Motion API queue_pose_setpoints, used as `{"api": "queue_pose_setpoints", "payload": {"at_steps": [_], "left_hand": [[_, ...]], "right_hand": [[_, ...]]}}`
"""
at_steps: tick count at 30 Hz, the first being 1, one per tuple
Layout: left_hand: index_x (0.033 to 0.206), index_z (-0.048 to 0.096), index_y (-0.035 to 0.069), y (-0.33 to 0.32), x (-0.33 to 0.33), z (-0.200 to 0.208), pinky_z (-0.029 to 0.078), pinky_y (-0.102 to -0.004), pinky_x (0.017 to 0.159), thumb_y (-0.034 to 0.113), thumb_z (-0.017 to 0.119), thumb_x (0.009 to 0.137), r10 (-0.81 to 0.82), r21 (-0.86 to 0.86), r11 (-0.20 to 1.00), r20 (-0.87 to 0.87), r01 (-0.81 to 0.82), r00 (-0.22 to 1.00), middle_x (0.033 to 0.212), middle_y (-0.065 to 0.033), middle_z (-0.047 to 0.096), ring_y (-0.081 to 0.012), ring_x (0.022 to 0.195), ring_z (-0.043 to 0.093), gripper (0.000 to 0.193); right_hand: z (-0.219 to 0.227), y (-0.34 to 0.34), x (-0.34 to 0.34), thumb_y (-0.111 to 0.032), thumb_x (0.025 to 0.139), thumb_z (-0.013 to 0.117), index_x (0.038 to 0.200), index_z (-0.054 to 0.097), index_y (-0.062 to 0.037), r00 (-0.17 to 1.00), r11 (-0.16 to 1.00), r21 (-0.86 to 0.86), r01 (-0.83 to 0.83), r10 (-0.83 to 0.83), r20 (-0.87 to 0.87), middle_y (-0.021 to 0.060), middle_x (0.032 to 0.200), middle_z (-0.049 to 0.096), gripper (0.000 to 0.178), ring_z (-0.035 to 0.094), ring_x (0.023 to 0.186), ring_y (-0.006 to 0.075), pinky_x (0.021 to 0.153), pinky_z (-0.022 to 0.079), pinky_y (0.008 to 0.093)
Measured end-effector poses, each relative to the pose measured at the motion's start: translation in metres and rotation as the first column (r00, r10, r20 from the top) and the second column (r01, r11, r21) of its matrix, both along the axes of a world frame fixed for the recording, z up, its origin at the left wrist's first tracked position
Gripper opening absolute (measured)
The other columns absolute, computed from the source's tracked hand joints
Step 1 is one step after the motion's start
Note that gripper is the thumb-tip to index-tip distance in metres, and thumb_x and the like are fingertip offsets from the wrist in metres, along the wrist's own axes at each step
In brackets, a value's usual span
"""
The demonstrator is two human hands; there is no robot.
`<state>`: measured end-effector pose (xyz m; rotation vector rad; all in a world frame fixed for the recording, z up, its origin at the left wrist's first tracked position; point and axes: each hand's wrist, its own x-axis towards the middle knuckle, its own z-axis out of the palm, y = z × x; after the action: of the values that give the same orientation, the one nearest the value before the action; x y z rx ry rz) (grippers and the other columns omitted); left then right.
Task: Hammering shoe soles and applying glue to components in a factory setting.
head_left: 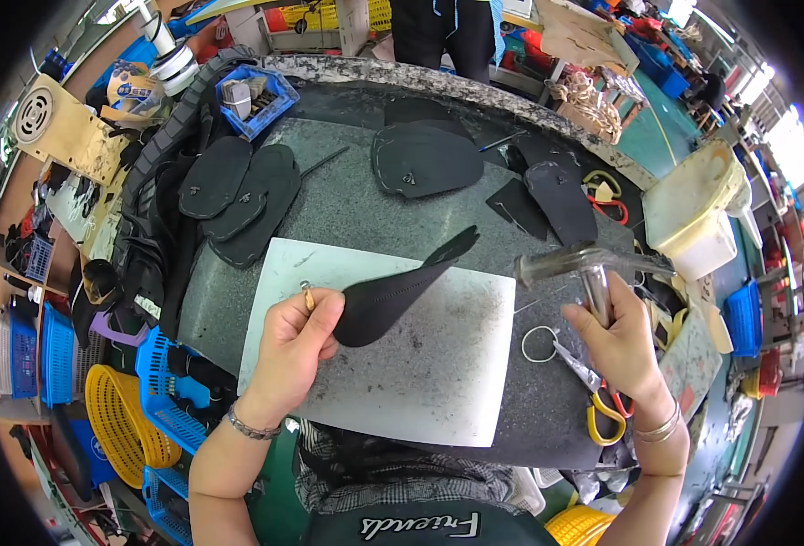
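My left hand (291, 344) pinches a black leather piece (379, 305) with a line of stitching, curled up above a white board (447, 391) smudged with dark marks. A small tan and metallic bit (307, 293) sticks up at my left fingertips; its kind is unclear. My right hand (622, 335) is wrapped round the handle of a hammer (561, 264), raised to the right of the board. Below the hammer head lie a metal ring (539, 344) and scissors (606, 420) with yellow and red handles.
Cut black leather pieces (254, 205) lie at the far left of the dark worktop, and a stitched one (427, 159) at the far middle. A blue tray (261, 100) sits behind. At right stands a cream plastic tub (693, 214); yellow baskets (124, 423) are at left. A person (447, 41) stands opposite.
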<state>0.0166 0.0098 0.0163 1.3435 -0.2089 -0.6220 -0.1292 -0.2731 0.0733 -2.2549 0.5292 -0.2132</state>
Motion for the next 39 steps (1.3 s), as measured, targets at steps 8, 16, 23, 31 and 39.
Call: {"api": "queue_pose_setpoints", "payload": {"at_steps": [8,16,23,31,39], "left_hand": [[0.079,0.062,0.000,-0.031,0.033,0.068,0.044,-0.0253,0.055,0.016,0.057,0.089,-0.730,0.510,0.679,0.395,0.528,0.558,0.062,-0.0072,0.057,-0.0090,0.059,0.055,0.020],[0.085,0.060,0.001,-0.069,0.042,0.016,0.026,-0.0255,0.047,0.012,0.067,0.078,-0.561,0.626,0.751,0.438,0.209,0.703,0.054,-0.0018,0.030,-0.0070,0.050,0.029,0.015],[0.088,0.056,0.003,-0.032,0.016,0.017,0.033,-0.0299,0.049,0.024,0.081,0.064,-0.558,0.787,0.618,0.438,0.000,0.705,0.057,-0.0034,0.042,-0.0133,0.051,0.038,0.041],[0.094,0.054,0.003,-0.039,0.003,0.015,0.044,-0.0358,0.063,0.026,0.086,0.053,-0.603,0.767,0.641,0.484,0.024,0.634,0.077,-0.0095,0.057,-0.0252,0.067,0.055,0.057],[0.087,0.056,0.002,-0.044,0.002,0.017,0.040,-0.0346,0.055,0.020,0.084,0.057,-0.643,0.827,0.549,0.322,0.124,0.695,0.061,-0.0069,0.046,-0.0207,0.055,0.048,0.045]], "right_hand": [[0.010,0.005,0.004,-0.010,0.086,0.062,0.080,0.044,-0.0033,0.998,0.912,0.406,0.060,-0.055,-0.022,-0.0027,0.052,0.046,0.019,0.041,0.036,0.0046,0.033,0.030,0.0200],[-0.013,0.005,-0.022,-0.015,0.081,0.069,0.078,0.046,-0.0018,0.986,0.994,0.077,-0.073,0.084,-0.143,0.0046,0.052,0.044,0.026,0.046,0.045,0.0094,0.043,0.035,0.0279],[-0.022,0.009,-0.038,-0.013,0.079,0.068,0.092,0.055,0.0016,0.969,0.966,-0.134,-0.222,0.202,-0.143,0.0134,0.064,0.051,0.024,0.049,0.055,0.0283,0.052,0.040,0.0353],[-0.032,0.013,-0.046,-0.013,0.080,0.066,0.096,0.056,0.0010,0.964,0.940,-0.221,-0.261,0.242,-0.109,0.0154,0.069,0.054,0.024,0.055,0.060,0.0333,0.054,0.043,0.0397],[-0.030,0.012,-0.044,-0.012,0.081,0.065,0.103,0.054,0.0024,0.955,0.933,-0.227,-0.281,0.249,-0.159,0.0198,0.076,0.057,0.028,0.056,0.068,0.0395,0.061,0.045,0.0424]]}}
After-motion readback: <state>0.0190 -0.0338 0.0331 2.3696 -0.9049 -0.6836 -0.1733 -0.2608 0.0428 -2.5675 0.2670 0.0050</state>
